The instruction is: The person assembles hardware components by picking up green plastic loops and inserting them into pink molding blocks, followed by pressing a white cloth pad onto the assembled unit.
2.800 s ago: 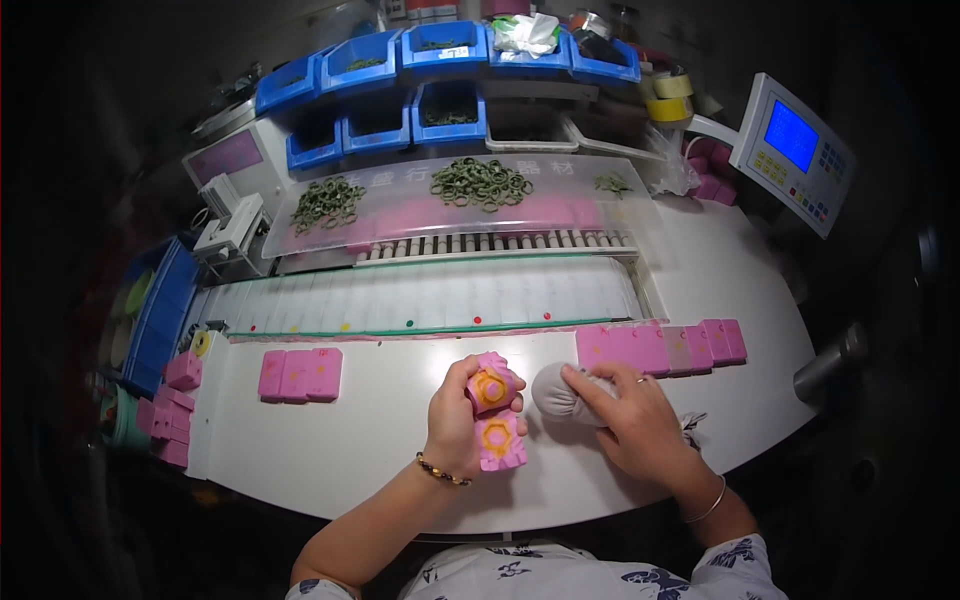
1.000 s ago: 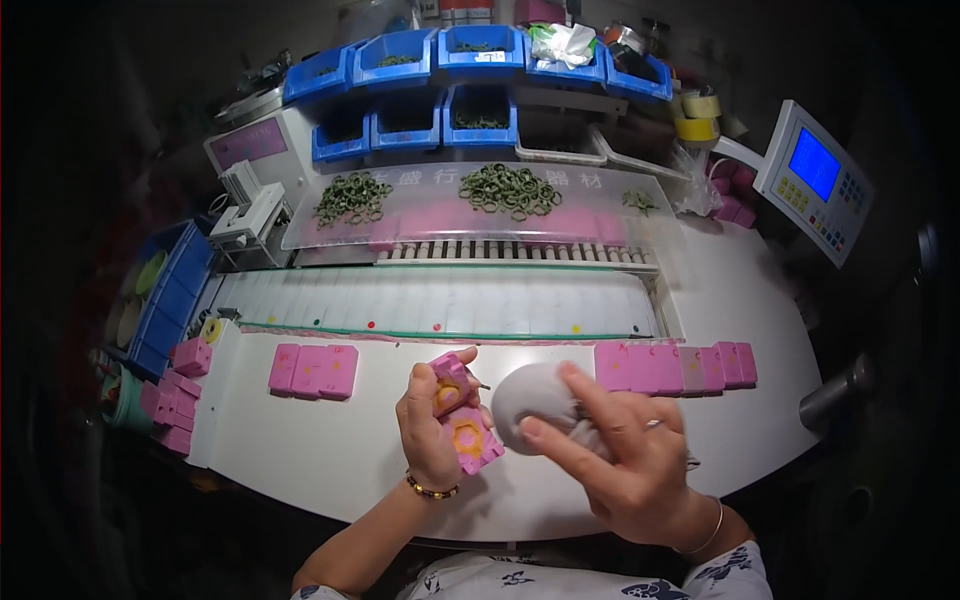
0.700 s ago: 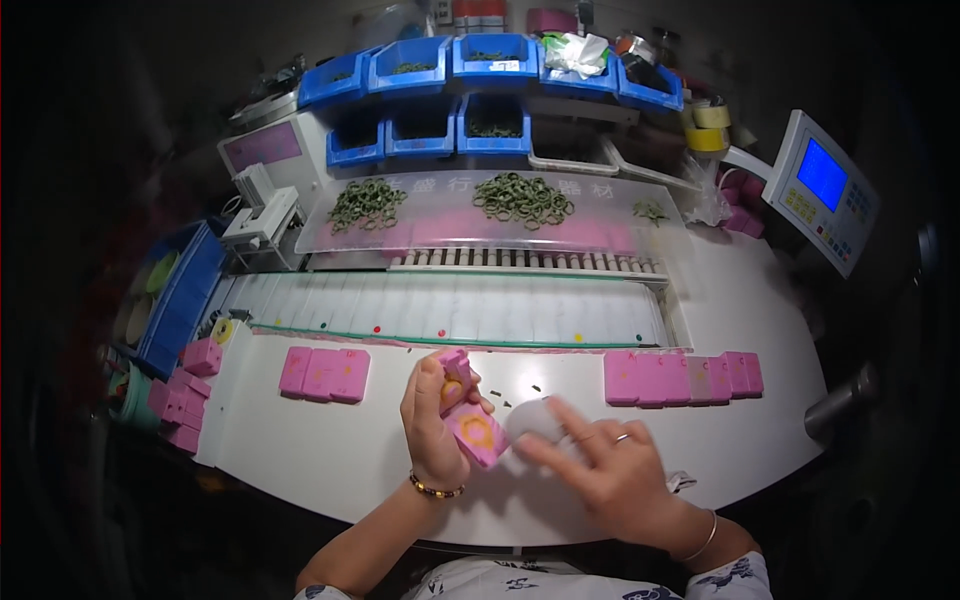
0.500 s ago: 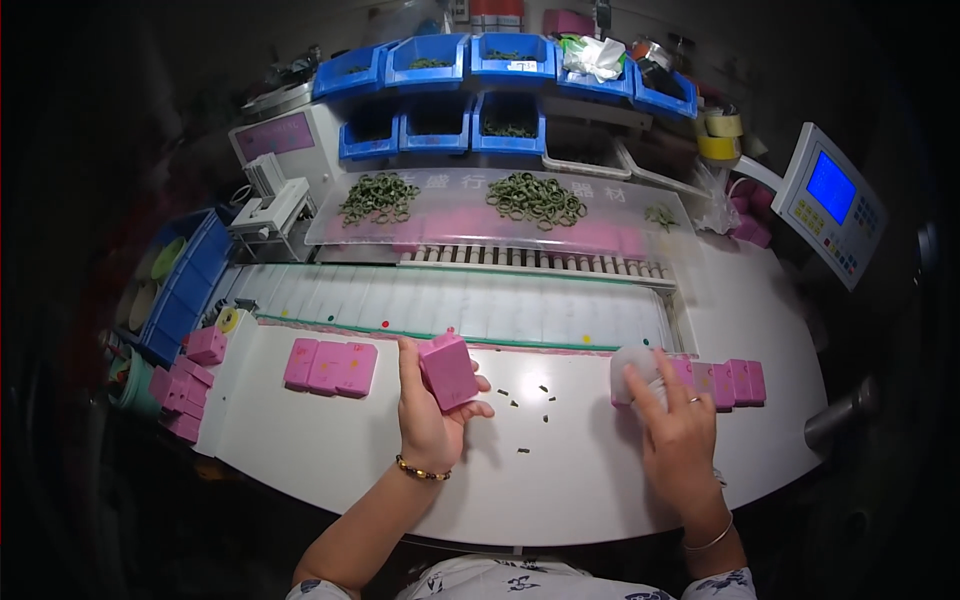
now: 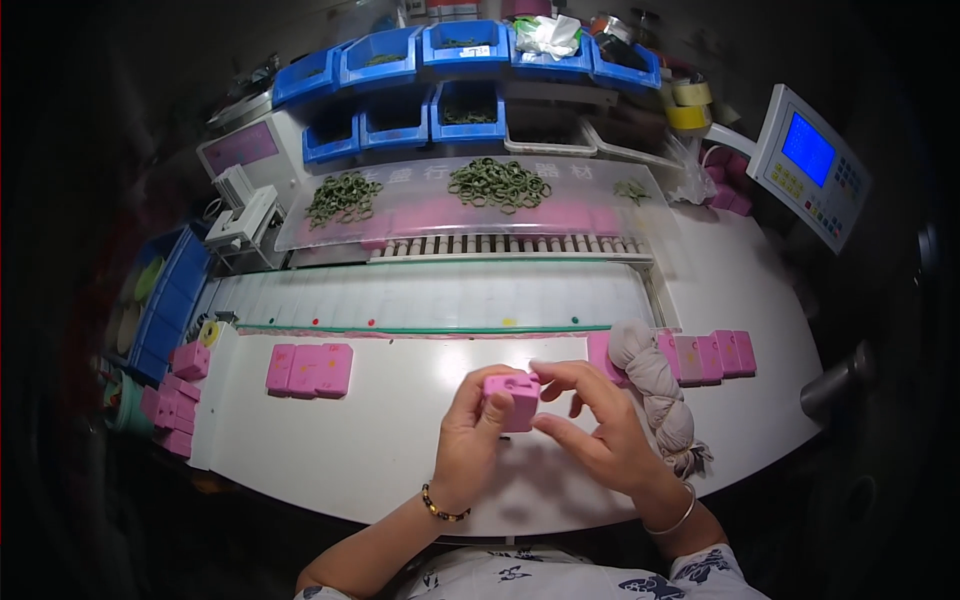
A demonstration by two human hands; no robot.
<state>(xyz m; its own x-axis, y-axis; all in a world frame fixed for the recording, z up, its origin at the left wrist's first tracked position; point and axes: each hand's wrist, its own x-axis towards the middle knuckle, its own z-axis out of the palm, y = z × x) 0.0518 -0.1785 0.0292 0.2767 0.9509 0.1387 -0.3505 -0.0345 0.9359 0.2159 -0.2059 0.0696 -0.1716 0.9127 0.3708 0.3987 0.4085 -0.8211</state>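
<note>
a pink block (image 5: 518,412) is gripped in the left hand (image 5: 466,455) above the table (image 5: 370,440) — thumb bent against its near side, forearm slanted inward. the right hand (image 5: 608,435) is held at the block's right, thumb and forefinger parted and curved toward it — whether it is touched cannot be told. a twisted cloth (image 5: 664,405) is seen beyond.

The white shirt (image 5: 570,574) bears dark blue motifs (image 5: 642,584).
</note>
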